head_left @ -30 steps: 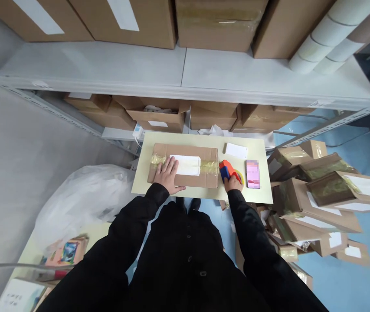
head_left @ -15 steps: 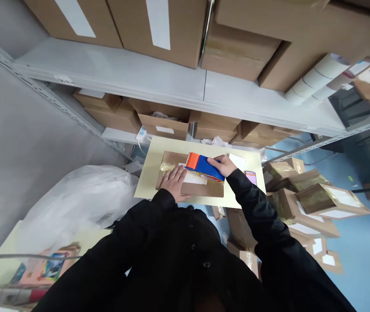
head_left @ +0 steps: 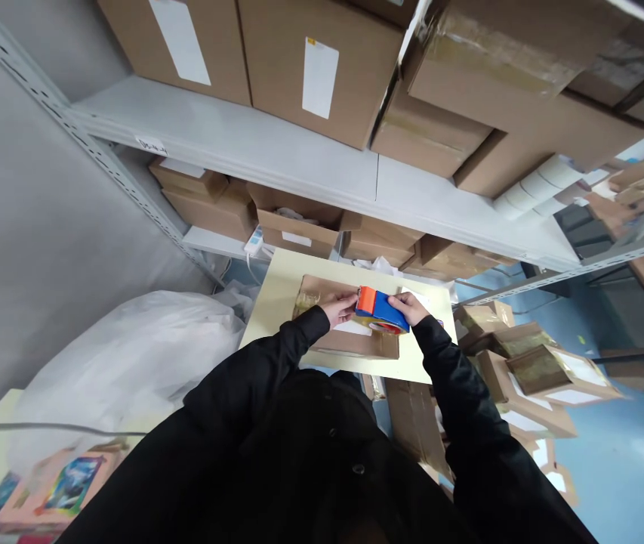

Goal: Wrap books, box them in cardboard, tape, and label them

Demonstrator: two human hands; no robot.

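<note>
My right hand is wrapped round the blue body of a tape dispenser with an orange front end. My left hand has its fingers pinched together right at that orange end; whatever lies between the fingertips is too small to make out. Both hands are over a flat brown cardboard box, which has a white label on top and shiny tape across its left end. The box lies on a pale yellow table. My hands and the dispenser hide part of the label.
Behind the table stands a grey shelf rack with cardboard boxes and white rolls. A big translucent plastic bag bulges at the left. Taped boxes are piled on the blue floor at the right.
My left hand has lifted off the box and closed its fingers at the dispenser's orange end. My right hand still holds the dispenser. The camera view has shifted.
</note>
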